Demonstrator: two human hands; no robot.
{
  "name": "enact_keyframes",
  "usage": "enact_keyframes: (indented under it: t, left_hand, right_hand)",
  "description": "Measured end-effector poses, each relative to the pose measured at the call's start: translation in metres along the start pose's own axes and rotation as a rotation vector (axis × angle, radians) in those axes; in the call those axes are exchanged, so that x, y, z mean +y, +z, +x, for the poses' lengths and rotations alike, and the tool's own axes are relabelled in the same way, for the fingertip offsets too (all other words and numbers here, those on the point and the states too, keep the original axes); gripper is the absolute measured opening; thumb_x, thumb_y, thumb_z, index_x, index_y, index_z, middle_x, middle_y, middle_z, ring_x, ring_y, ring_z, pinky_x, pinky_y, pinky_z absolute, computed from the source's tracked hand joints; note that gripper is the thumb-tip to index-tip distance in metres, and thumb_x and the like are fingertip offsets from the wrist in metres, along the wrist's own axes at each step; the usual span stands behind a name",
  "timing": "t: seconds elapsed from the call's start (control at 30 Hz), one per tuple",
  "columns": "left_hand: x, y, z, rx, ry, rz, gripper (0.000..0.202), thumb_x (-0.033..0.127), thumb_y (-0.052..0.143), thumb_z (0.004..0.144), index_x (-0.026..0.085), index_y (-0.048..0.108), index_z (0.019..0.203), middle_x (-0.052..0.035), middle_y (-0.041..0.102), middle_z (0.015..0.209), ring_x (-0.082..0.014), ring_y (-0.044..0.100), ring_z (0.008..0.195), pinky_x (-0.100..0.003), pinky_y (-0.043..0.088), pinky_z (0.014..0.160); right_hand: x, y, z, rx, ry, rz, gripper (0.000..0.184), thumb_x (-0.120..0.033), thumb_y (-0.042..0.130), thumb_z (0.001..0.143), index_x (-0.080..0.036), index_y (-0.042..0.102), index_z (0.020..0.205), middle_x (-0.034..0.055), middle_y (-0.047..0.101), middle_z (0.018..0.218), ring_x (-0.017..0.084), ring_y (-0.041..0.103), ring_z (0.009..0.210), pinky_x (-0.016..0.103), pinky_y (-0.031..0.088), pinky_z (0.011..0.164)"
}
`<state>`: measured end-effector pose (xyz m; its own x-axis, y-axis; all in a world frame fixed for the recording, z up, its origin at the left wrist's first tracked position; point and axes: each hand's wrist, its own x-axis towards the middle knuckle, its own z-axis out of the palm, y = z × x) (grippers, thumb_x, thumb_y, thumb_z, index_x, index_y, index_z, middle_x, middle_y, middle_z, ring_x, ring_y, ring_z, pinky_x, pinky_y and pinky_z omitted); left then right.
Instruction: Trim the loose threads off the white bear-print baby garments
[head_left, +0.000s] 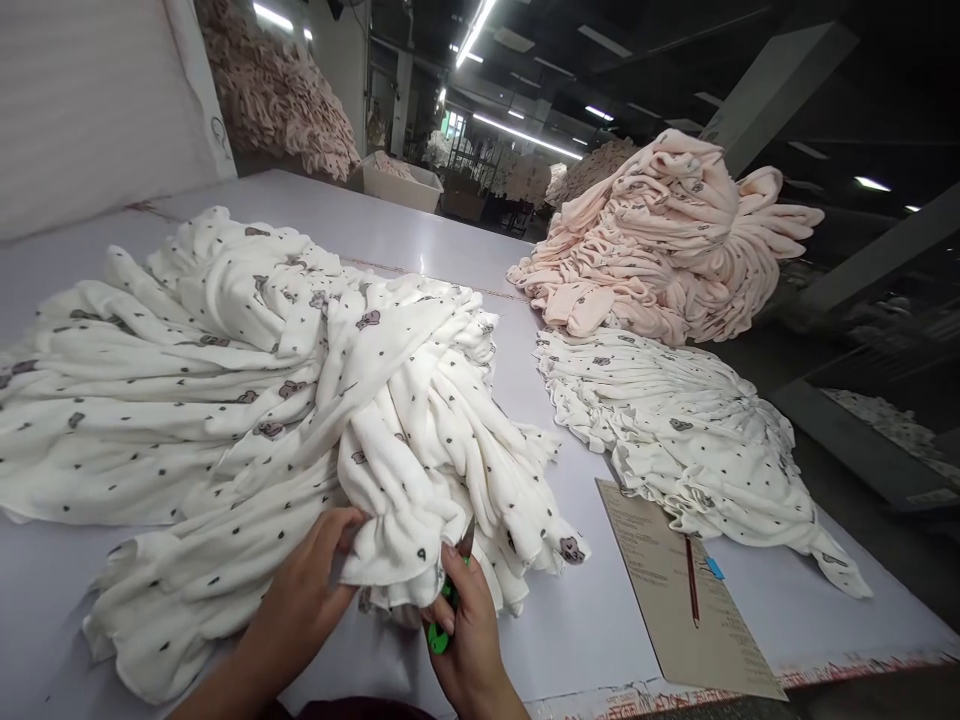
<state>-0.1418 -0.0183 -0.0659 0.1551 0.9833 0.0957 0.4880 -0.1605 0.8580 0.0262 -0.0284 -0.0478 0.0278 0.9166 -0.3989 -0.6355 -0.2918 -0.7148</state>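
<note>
A white fleecy garment piece (401, 545) with small dark spots lies bunched in front of me. My left hand (315, 575) is closed on its left edge, thumb and fingers gripping the cloth. On the other side, my right hand (469, 615) is wrapped round green-handled scissors (438, 636). Their dark blade points up past my thumb, against the cloth, which this hand also touches. Part of the handle is hidden in my palm. Around and behind the piece spreads a big heap of the same white printed cloth (247, 340).
On the table (570, 630), a stack of white printed pieces (667, 420) lies to the right, with a pink pile (660, 240) behind it. A brown card (652, 590) carries a dark red pencil (691, 580). A pale bin (403, 184) stands beyond the table.
</note>
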Motion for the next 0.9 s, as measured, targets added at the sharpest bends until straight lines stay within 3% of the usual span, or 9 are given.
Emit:
enact_keyframes:
  t: [0.1, 0.2, 0.27, 0.33, 0.43, 0.5, 0.63, 0.73, 0.9]
  left_hand:
    - [0.013, -0.006, 0.000, 0.064, -0.089, -0.287, 0.020, 0.021, 0.046, 0.080, 0.025, 0.047, 0.099, 0.0003, 0.062, 0.087, -0.0164, 0.060, 0.075, -0.020, 0.048, 0.064]
    - [0.028, -0.017, -0.002, 0.169, -0.059, -0.337, 0.016, 0.019, 0.053, 0.075, 0.024, 0.055, 0.090, 0.0007, 0.063, 0.089, -0.0164, 0.059, 0.081, -0.019, 0.044, 0.068]
    - [0.035, -0.023, -0.002, 0.146, -0.012, -0.269, 0.014, 0.018, 0.052, 0.075, 0.023, 0.059, 0.086, 0.0000, 0.064, 0.088, -0.0172, 0.059, 0.083, -0.020, 0.044, 0.073]
    - [0.038, -0.026, 0.001, 0.063, -0.011, -0.244, 0.017, 0.017, 0.050, 0.076, 0.023, 0.060, 0.089, -0.0002, 0.065, 0.090, -0.0175, 0.060, 0.085, -0.020, 0.044, 0.074]
    - [0.040, -0.025, 0.006, -0.086, 0.034, -0.253, 0.025, 0.014, 0.045, 0.080, 0.024, 0.058, 0.098, -0.0004, 0.065, 0.097, -0.0174, 0.060, 0.094, -0.020, 0.045, 0.081]
    - [0.040, -0.019, 0.008, -0.120, 0.102, -0.225, 0.025, 0.012, 0.040, 0.082, 0.024, 0.055, 0.099, -0.0008, 0.063, 0.095, -0.0165, 0.059, 0.093, -0.022, 0.046, 0.081]
    - [0.030, -0.001, 0.004, 0.013, 0.217, 0.011, 0.030, 0.007, 0.043, 0.077, 0.022, 0.048, 0.102, -0.0028, 0.055, 0.092, -0.0189, 0.055, 0.087, -0.028, 0.045, 0.076]
    - [0.018, 0.003, 0.001, 0.061, 0.175, 0.101, 0.036, 0.007, 0.046, 0.073, 0.022, 0.048, 0.107, -0.0042, 0.055, 0.094, -0.0213, 0.054, 0.088, -0.029, 0.044, 0.074]
    - [0.022, -0.016, -0.003, 0.173, 0.040, -0.245, 0.022, 0.012, 0.044, 0.080, 0.026, 0.053, 0.095, 0.0026, 0.057, 0.090, -0.0132, 0.054, 0.081, -0.017, 0.042, 0.072]
  right_hand:
    - [0.001, -0.010, -0.001, -0.022, -0.001, -0.167, 0.032, -0.046, 0.067, 0.073, -0.019, 0.054, 0.084, -0.0112, 0.032, 0.052, 0.004, 0.015, 0.041, 0.018, 0.020, 0.043]
    - [0.000, -0.020, -0.005, 0.059, -0.142, -0.499, 0.030, -0.040, 0.067, 0.074, -0.017, 0.055, 0.090, -0.0011, 0.052, 0.077, 0.008, 0.039, 0.053, 0.020, 0.033, 0.050]
    - [-0.004, -0.020, -0.010, 0.094, -0.284, -0.667, 0.029, -0.036, 0.064, 0.078, -0.020, 0.051, 0.099, 0.0040, 0.053, 0.098, 0.011, 0.048, 0.063, 0.022, 0.039, 0.057]
    - [-0.008, -0.013, -0.016, -0.009, -0.433, -0.792, 0.034, -0.033, 0.065, 0.076, -0.023, 0.047, 0.104, 0.0049, 0.051, 0.107, 0.014, 0.053, 0.073, 0.023, 0.042, 0.062]
    - [-0.012, 0.005, -0.017, -0.309, -0.533, -0.961, 0.038, -0.022, 0.065, 0.073, -0.024, 0.045, 0.106, 0.0030, 0.053, 0.100, 0.017, 0.054, 0.082, 0.026, 0.044, 0.070]
    - [-0.012, 0.015, -0.013, -0.379, -0.490, -0.966, 0.026, -0.019, 0.055, 0.082, -0.024, 0.045, 0.106, 0.0010, 0.053, 0.091, 0.016, 0.052, 0.076, 0.025, 0.043, 0.069]
    - [-0.011, 0.020, -0.005, -0.243, -0.428, -0.786, 0.013, -0.023, 0.046, 0.089, -0.023, 0.046, 0.103, 0.0007, 0.049, 0.091, 0.012, 0.045, 0.069, 0.022, 0.039, 0.060]
    - [-0.015, 0.012, -0.003, -0.202, -0.460, -0.671, 0.007, -0.025, 0.046, 0.090, -0.024, 0.048, 0.097, -0.0013, 0.047, 0.086, 0.012, 0.044, 0.070, 0.021, 0.038, 0.063]
    - [-0.027, -0.005, -0.006, -0.157, -0.426, -0.776, 0.005, -0.026, 0.047, 0.089, -0.023, 0.051, 0.089, -0.0017, 0.048, 0.081, 0.013, 0.046, 0.073, 0.021, 0.038, 0.067]
